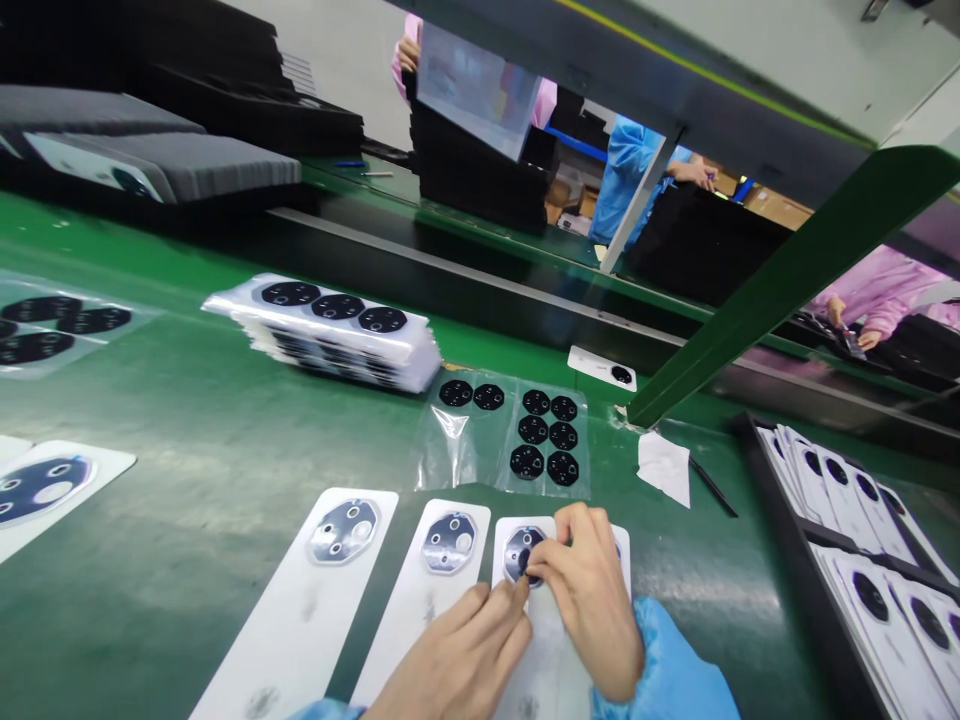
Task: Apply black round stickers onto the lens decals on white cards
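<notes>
Several white panels lie side by side on the green table, among them a left panel and a middle panel, each with a dark shiny octagonal piece near its top. On the third panel, my right hand pinches at the octagon; what its fingertips hold is too small to name. My left hand rests across the same panel, fingers together, tips close to the right fingertips. A fourth panel is partly hidden behind my right hand.
Clear sheets with black octagons lie beyond the panels, near a stack of similar sheets. At right are a paper scrap, a black stick, a green post and a black tray. People work across the bench.
</notes>
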Demonstrator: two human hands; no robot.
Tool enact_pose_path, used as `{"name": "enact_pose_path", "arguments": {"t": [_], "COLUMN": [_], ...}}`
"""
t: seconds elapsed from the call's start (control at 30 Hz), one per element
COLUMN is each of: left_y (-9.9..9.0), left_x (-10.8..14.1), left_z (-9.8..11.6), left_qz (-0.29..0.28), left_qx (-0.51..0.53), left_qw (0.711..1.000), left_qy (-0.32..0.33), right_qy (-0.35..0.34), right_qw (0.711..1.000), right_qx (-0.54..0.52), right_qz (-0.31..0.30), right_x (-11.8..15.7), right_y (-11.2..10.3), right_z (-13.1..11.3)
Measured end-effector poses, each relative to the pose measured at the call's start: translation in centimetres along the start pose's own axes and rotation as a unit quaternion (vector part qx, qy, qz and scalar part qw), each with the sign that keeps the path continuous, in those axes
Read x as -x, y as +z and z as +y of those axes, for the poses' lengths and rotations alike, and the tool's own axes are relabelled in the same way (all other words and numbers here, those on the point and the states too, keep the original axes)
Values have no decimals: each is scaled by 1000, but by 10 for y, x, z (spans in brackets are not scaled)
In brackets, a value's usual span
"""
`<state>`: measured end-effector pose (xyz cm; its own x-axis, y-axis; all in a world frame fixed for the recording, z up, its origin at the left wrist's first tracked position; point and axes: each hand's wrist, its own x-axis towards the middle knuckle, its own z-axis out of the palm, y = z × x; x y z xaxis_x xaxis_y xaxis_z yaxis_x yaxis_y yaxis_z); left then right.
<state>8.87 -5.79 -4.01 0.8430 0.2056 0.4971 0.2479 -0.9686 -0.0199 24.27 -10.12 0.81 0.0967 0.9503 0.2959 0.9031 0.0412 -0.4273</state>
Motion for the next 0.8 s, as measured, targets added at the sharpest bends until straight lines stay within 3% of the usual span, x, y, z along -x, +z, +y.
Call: {"name": "enact_pose_path", "arguments": {"t": [0.13,0.23,0.3,0.37,0.47,0.63,0.73,0.8], "left_y": [-2,-8,-12,-14,-11,-3,-5,-10], "left_x": [-2,-6,-7,-8,-7,-3,-4,-6], "left_z": [0,-2,-3,-4,-5,-5,-5,-5], "left_qz": [-2,-3,3,11,25,32,36,41], "left_qx": [-18,-36,-34,-29,-15,5,13,18], "left_qw": [1000,999,999,999,1000,999,999,999], "left_qy": [4,15,18,15,8,0,-1,-11], "right_qy": [15,63,115,173,230,244,241,237], "right_qw": [1000,989,966,924,864,828,794,786], "right_qx": [-24,-130,-232,-340,-449,-505,-557,-570], "right_qz": [0,-21,-1,20,3,-22,-28,-26], "right_x": [-1,-7,-12,-16,-17,-13,-12,-11], "right_y": [1,-3,-8,-11,-10,-4,-3,-2], "right_z": [2,9,16,23,29,33,34,34]}}
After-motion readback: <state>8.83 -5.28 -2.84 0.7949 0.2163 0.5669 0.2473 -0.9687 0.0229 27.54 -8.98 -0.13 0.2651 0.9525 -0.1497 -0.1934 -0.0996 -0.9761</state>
